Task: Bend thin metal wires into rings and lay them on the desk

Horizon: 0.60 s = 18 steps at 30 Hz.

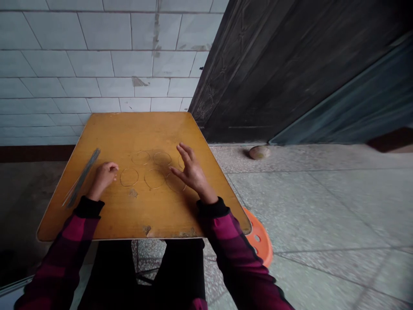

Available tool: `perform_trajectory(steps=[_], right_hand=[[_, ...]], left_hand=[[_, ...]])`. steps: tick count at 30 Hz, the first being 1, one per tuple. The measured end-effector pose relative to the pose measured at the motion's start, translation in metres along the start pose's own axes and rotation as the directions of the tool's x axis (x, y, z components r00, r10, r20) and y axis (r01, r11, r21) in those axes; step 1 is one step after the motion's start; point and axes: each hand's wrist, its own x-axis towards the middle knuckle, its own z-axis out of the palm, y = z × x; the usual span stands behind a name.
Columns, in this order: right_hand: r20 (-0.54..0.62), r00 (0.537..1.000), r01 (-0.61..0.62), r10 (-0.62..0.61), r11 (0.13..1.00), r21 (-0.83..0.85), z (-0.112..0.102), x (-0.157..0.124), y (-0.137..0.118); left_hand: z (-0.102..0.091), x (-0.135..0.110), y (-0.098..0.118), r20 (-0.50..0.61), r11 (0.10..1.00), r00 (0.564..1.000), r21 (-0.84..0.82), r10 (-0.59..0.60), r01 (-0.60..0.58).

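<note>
Several thin wire rings lie flat on a wooden table, set out in two rough rows; among them are a front-left ring [129, 186] and a ring in the back row [161, 165]. Over the right end of these rows hovers my right hand [191, 172], its fingers spread, partly covering the rings there. My left hand [106, 175] rests near the front-left ring with its fingers curled closed. Whatever those fingers may hold is hidden. Beside it, on the left part of the table, lies a bundle of straight grey wires [83, 178].
The yellow-brown table [138, 129] has chipped spots along its front edge and stands against a white tiled wall [97, 30]. An orange stool [263, 241] pokes out at its right side. A roundish object [259, 152] sits on the floor by the dark door [274, 77].
</note>
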Motion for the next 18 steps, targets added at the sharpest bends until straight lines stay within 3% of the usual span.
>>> perform_trajectory(steps=[3, 7, 11, 15, 18], right_hand=[[-0.066, 0.998, -0.026, 0.025, 0.999, -0.018, -0.002, 0.000, 0.005], [-0.179, 0.980, -0.094, 0.092, 0.996, -0.003, -0.014, 0.003, 0.009], [-0.289, 0.943, -0.151, 0.168, 0.985, 0.079, -0.038, -0.004, -0.013], [-0.252, 0.944, -0.181, 0.215, 0.972, 0.151, -0.050, -0.049, -0.061], [-0.124, 0.967, -0.191, 0.222, 0.956, 0.224, -0.038, -0.104, -0.099]], left_hand=[[-0.006, -0.009, 0.005, 0.032, 0.993, 0.997, 0.095, 0.071, -0.074], [-0.012, -0.035, 0.011, 0.068, 0.938, 0.963, 0.222, 0.259, -0.268], [-0.024, -0.066, 0.000, 0.105, 0.921, 0.952, 0.244, 0.287, -0.304], [-0.053, -0.078, -0.024, 0.054, 0.909, 0.970, 0.339, 0.239, -0.243], [-0.083, -0.069, -0.038, -0.015, 0.895, 0.988, 0.428, 0.151, -0.130]])
